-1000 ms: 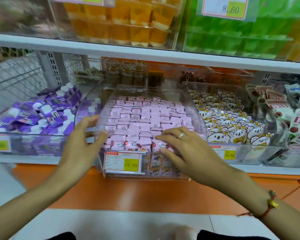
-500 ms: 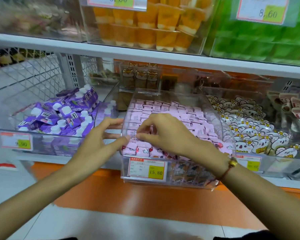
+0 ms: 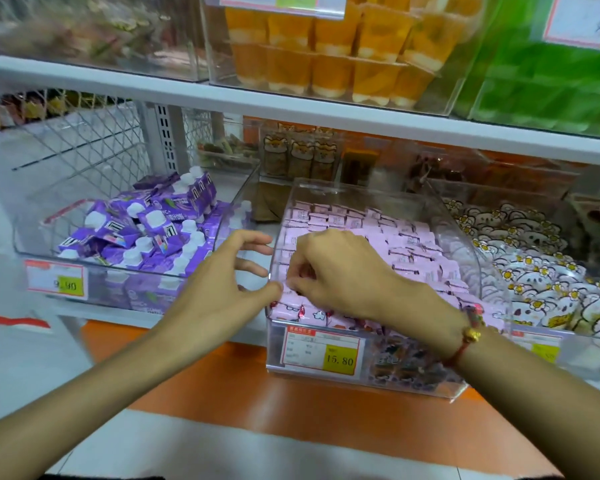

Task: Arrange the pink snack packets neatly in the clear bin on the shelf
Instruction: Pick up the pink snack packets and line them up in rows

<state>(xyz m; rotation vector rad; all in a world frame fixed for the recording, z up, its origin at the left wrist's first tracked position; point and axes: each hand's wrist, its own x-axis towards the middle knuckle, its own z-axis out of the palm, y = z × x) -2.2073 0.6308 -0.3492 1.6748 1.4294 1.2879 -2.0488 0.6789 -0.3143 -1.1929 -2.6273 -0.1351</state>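
The clear bin (image 3: pixel 459 237) stands on the lower shelf at centre, with a 15.80 price tag on its front wall. Pink snack packets (image 3: pixel 413 244) fill it in rows, mostly standing on edge. My right hand (image 3: pixel 340 271) reaches over the front-left part of the bin, palm down, its fingers curled and pinched on packets at the front-left corner. My left hand (image 3: pixel 219 289) is at the bin's left side, with the thumb on the front-left corner and the fingers spread along the outside of the left wall.
A bin of purple packets (image 3: pixel 142 233) stands to the left, and a bin of white bear-print packets (image 3: pixel 541 282) to the right. Small jars and boxes (image 3: pixel 298 154) sit behind. The shelf above (image 3: pixel 291 102) carries orange jelly cups (image 3: pixel 333 50) and green packs. An orange ledge (image 3: pixel 291 403) runs below.
My right hand has moved from the front right of the bin to its front-left corner and curled its fingers onto the packets. My left hand stays at the bin's left wall.
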